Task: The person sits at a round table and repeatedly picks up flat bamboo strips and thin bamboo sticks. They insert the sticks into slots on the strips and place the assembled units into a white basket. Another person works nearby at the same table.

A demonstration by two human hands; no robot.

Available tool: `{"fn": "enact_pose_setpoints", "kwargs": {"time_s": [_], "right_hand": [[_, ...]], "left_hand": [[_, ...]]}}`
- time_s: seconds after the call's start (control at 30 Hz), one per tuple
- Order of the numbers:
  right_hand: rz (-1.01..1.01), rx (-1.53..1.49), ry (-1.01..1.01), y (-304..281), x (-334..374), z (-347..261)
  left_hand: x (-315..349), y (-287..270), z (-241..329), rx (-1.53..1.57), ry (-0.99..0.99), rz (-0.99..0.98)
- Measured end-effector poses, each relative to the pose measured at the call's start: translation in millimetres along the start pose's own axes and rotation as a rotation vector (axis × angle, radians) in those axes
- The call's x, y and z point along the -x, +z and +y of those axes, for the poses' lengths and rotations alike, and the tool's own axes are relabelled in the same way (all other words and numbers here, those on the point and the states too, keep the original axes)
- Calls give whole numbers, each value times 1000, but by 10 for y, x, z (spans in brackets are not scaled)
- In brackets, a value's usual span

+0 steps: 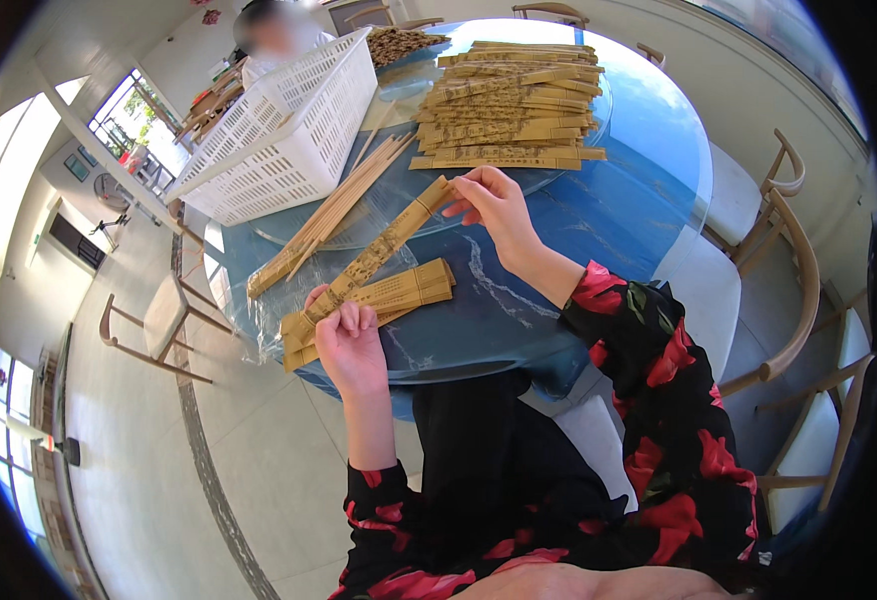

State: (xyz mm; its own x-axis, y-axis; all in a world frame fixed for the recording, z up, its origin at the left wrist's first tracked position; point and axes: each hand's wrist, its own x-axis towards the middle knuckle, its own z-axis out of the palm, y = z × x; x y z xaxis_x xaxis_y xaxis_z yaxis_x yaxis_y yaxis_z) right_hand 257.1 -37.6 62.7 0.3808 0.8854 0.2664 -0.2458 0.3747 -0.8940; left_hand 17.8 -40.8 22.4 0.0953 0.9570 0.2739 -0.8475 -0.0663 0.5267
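A long brown paper chopstick sleeve (384,246) with dark print slants up to the right between my two hands. My left hand (347,335) is closed around its lower end, fingers curled. My right hand (494,205) pinches the upper end between thumb and fingertips. Whether a chopstick is inside the sleeve cannot be seen. Under the held sleeve and my left hand lies a small stack of similar sleeves (409,287) near the table's front edge. Just beyond it, loose pale wooden chopsticks (344,205) lie in a slanting bunch, their near ends over brown paper.
A large pile of printed sleeves (514,100) covers the far middle of the round blue-covered table (599,230). A white slotted plastic basket (289,150) stands at the far left, with a brown heap (404,45) beyond it. A person (279,45) is behind the basket. Wooden chairs (774,260) stand right.
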Motion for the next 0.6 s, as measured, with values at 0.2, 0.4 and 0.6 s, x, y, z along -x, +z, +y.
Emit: {"fn": "enact_pose_setpoints", "kwargs": {"time_s": [0.2,0.4,0.6], "right_hand": [[24,-156,130,27,-10,-40],[-179,58,279,-164,-123,-39],[-136,99,360,-299,-202,-273]], "left_hand": [[-15,-4,12,15,-64,-42],[-21,-14,21,-29,-113,-51],[-39,-23,-15,-55,-127,-82]]}}
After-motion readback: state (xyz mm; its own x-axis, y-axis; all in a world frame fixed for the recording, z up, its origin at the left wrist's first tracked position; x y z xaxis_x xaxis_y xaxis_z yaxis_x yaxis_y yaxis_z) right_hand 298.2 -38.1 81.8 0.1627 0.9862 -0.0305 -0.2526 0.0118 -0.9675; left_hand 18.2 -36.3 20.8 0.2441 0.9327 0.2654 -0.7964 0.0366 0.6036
